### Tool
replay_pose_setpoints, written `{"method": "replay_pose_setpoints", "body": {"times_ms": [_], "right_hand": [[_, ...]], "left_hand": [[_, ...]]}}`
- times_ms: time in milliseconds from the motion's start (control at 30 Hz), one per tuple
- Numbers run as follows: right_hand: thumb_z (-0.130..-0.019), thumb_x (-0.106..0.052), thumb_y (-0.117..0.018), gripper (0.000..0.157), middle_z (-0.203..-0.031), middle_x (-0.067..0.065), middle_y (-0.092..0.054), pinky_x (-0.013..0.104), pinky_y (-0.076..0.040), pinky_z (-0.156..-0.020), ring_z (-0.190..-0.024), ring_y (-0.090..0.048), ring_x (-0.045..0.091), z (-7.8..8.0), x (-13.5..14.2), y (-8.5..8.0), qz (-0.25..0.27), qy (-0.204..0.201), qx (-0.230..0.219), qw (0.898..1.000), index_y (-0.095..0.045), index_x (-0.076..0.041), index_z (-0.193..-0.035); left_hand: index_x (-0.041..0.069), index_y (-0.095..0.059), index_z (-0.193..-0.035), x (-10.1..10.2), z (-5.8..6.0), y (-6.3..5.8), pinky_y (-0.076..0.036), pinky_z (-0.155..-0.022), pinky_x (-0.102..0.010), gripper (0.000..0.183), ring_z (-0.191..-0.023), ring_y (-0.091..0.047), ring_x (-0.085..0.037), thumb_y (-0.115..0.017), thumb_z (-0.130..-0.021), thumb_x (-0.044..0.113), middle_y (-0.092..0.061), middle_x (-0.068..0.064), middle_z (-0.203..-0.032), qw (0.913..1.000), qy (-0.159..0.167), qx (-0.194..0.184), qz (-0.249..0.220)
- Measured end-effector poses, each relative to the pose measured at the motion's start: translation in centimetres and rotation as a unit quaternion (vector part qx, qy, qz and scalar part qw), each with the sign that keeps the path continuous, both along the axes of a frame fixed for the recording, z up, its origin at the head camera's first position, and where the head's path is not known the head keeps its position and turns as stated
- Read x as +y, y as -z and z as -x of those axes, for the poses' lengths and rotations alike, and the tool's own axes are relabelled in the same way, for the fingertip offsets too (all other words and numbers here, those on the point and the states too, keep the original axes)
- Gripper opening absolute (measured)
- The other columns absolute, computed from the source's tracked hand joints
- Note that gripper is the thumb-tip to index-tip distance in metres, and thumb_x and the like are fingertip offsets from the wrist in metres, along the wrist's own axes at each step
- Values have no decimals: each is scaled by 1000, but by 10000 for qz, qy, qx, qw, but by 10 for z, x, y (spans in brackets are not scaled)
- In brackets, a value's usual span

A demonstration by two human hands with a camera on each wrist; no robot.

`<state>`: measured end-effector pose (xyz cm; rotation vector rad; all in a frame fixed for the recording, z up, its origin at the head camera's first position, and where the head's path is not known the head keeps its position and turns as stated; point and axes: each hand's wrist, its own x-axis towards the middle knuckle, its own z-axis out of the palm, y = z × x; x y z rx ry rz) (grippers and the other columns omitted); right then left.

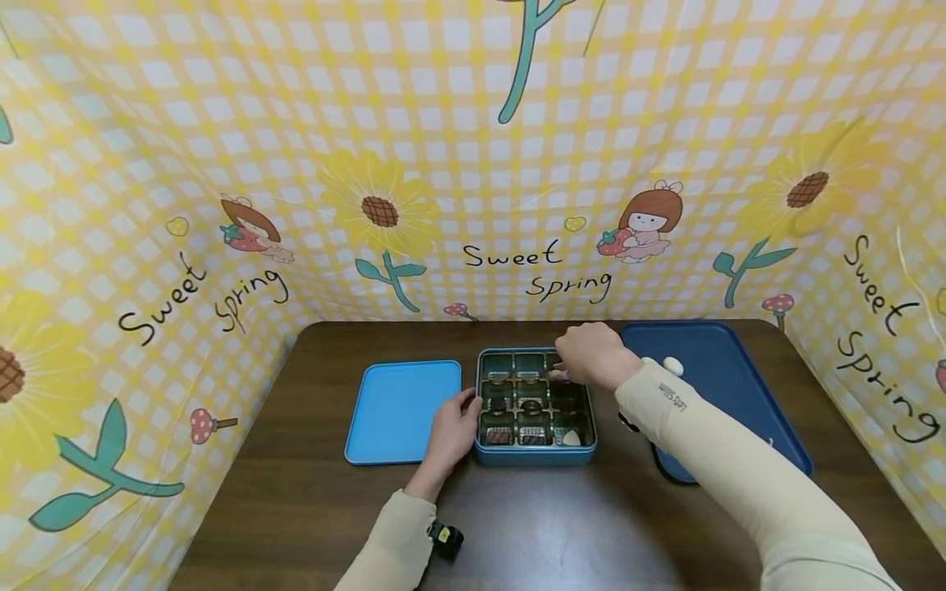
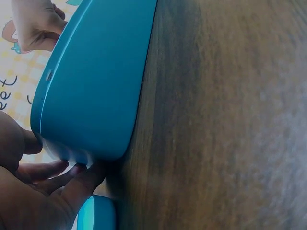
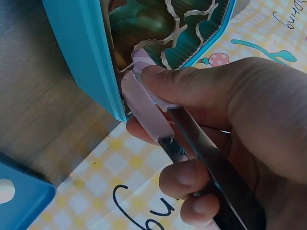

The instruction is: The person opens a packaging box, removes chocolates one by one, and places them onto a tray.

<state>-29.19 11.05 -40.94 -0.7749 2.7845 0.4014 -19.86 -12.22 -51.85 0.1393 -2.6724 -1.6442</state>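
A blue tin (image 1: 535, 455) with a divided insert stands in the middle of the table. Dark chocolates (image 1: 532, 435) lie in its front and middle compartments, and a pale piece (image 1: 571, 438) in the front right one. My left hand (image 1: 452, 427) rests against the tin's left side, thumb by the rim and fingertips on the wall. My right hand (image 1: 597, 355) holds small dark-handled tongs (image 3: 194, 139) with pink tips. The tongs' tips (image 3: 143, 60) reach into the tin's back right corner compartment; I cannot tell whether anything is between them.
Left of the tin lies a light blue square lid (image 1: 406, 410). A dark blue tray (image 1: 727, 377) is on the right, partly under my right forearm, with white oval pieces (image 1: 672, 366) on it. The brown table (image 1: 296, 492) meets a yellow checked cloth (image 1: 443, 123) behind and at both sides.
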Motion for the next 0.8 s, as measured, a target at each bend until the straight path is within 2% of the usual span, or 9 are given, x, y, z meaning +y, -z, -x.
{"method": "replay_pose_setpoints", "body": {"times_ms": [200, 400, 500, 800], "right_hand": [[-93, -30, -74, 18, -69, 0, -62, 37, -49, -58, -60, -58, 17, 1, 4, -1, 131, 35, 66, 9999, -74, -12, -91], [-94, -26, -73, 15, -67, 0, -60, 36, -47, -56, -59, -57, 18, 0, 6, -3, 140, -69, 135, 9998, -73, -12, -90], [-94, -23, -73, 12, -68, 1, -59, 35, -45, -54, -59, -56, 18, -2, 8, -6, 174, -30, 180, 9997, -73, -12, -89], [-93, -19, -72, 7, -76, 1, -63, 38, -48, -56, -64, -56, 18, -6, 14, -23, 541, 154, 188, 9982, -72, -13, -90]], "left_hand": [[-2, -55, -142, -1, 1, 2, -50, -75, -37, 43, -96, -64, -22, -52, -107, 22, -65, -18, -127, 10000, 45, 35, 53], [-2, -56, -142, -1, 1, 2, -54, -85, -43, 42, -110, -64, -27, -53, -107, 23, -64, -18, -129, 10000, -19, 23, 70], [-1, -55, -142, -1, 1, 2, -54, -85, -43, 43, -111, -64, -28, -53, -107, 24, -64, -18, -130, 10000, -40, -18, 40], [-2, -55, -142, -1, 1, 2, -50, -76, -37, 43, -100, -64, -24, -53, -107, 23, -65, -18, -127, 10000, -37, -27, 27]]}}
